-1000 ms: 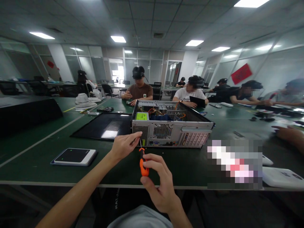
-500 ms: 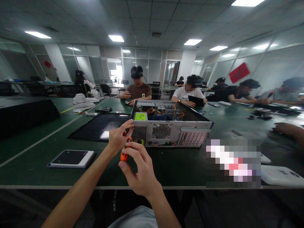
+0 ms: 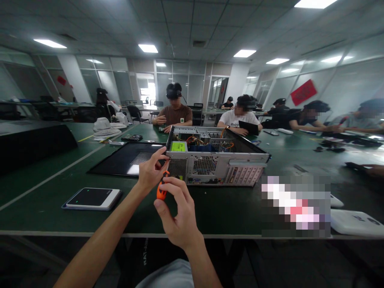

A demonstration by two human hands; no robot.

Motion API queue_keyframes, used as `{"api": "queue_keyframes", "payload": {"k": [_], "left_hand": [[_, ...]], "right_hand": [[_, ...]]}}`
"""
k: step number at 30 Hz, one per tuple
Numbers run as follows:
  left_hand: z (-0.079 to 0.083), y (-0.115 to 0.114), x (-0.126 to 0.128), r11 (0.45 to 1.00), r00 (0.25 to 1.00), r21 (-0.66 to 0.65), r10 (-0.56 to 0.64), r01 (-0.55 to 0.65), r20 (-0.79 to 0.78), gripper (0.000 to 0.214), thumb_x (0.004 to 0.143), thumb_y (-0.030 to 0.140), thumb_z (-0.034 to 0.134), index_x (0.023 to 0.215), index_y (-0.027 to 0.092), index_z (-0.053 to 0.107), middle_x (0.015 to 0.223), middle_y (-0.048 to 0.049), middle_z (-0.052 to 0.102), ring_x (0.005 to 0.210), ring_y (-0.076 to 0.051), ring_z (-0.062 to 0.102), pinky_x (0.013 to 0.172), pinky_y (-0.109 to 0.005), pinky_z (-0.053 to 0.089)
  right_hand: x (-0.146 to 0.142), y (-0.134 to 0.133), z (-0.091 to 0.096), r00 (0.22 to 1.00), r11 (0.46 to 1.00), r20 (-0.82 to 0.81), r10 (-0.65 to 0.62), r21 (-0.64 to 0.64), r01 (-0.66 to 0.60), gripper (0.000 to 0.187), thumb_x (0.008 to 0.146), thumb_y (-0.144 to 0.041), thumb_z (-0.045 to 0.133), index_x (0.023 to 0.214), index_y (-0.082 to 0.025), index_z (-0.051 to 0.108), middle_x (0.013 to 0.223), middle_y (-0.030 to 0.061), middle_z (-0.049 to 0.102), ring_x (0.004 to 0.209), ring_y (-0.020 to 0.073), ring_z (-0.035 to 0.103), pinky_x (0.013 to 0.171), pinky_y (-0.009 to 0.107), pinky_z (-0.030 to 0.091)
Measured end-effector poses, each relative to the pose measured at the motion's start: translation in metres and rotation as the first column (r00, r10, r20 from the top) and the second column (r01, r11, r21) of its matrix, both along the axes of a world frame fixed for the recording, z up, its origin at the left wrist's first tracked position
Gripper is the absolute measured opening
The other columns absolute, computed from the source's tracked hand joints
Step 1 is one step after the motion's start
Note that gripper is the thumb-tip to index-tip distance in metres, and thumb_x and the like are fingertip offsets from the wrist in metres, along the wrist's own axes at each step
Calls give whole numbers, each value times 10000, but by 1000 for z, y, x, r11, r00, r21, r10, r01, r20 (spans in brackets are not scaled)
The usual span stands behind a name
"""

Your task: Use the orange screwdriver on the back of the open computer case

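Note:
A computer case (image 3: 222, 170) lies on its side with its top open and its rear panel towards me. My right hand (image 3: 180, 212) holds an orange and black screwdriver (image 3: 161, 192) by the handle, between thumb and fingers. The shaft points away from me at the left end of the rear panel. There my left hand (image 3: 150, 170) has its fingers closed around the front of the shaft, close to the case corner; the tip is hard to make out. Inside the case a box with a bright green label (image 3: 179, 147) and loose cables show.
A black side panel (image 3: 117, 160) lies left of the case. Nearer me rests a white and black flat device (image 3: 93, 199). White fans (image 3: 106, 132) stand further back. A white device (image 3: 357, 222) lies at the right edge. Several people sit around the table.
The screwdriver handle and my right hand have shifted slightly, and the handle looks turned a little. My left hand stays at the case corner. The view has moved slightly.

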State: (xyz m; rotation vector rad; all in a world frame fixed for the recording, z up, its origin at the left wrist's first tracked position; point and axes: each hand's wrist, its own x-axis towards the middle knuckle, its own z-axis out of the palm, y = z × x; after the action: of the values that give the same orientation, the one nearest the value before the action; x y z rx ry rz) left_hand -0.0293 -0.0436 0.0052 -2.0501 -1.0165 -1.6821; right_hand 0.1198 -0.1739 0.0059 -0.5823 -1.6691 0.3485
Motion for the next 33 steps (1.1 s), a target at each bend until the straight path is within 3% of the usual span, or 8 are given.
{"api": "queue_keyframes", "payload": {"k": [8, 19, 28, 33], "left_hand": [[1, 0, -1, 1000, 1000, 4, 5, -5, -23, 397, 965, 299, 630, 1347, 208, 570, 938, 0, 801, 480, -55, 606, 505, -152, 480], [1, 1, -3, 999, 999, -33, 28, -29, -38, 389, 958, 301, 627, 1334, 213, 576, 937, 3, 805, 487, -59, 621, 522, -157, 486], [1, 2, -2, 998, 997, -5, 56, -57, -51, 361, 977, 323, 602, 1321, 213, 585, 902, 2, 805, 483, -71, 616, 532, -176, 497], [-1, 2, 0, 998, 998, 25, 54, -53, -34, 357, 983, 328, 597, 1318, 207, 572, 905, -3, 805, 474, -70, 613, 494, -169, 470]], "right_hand": [[6, 1, 0, 999, 999, 23, -33, 31, 33, 328, 998, -233, 592, 1322, -277, 626, 1322, 95, 606, 1218, 217, 627, 1052, 375, 537], [2, 2, -3, 999, 998, 11, -47, 39, 46, 296, 975, -245, 641, 1267, -275, 680, 1304, 100, 617, 1162, 225, 660, 1005, 379, 572], [2, 1, -3, 998, 997, -16, -68, 26, 68, 293, 974, -253, 644, 1266, -278, 665, 1269, 100, 634, 1217, 238, 651, 1037, 389, 568], [0, 0, -3, 994, 995, -46, -102, 4, 103, 273, 955, -261, 669, 1228, -268, 668, 1261, 101, 636, 1132, 229, 684, 980, 382, 591]]}}
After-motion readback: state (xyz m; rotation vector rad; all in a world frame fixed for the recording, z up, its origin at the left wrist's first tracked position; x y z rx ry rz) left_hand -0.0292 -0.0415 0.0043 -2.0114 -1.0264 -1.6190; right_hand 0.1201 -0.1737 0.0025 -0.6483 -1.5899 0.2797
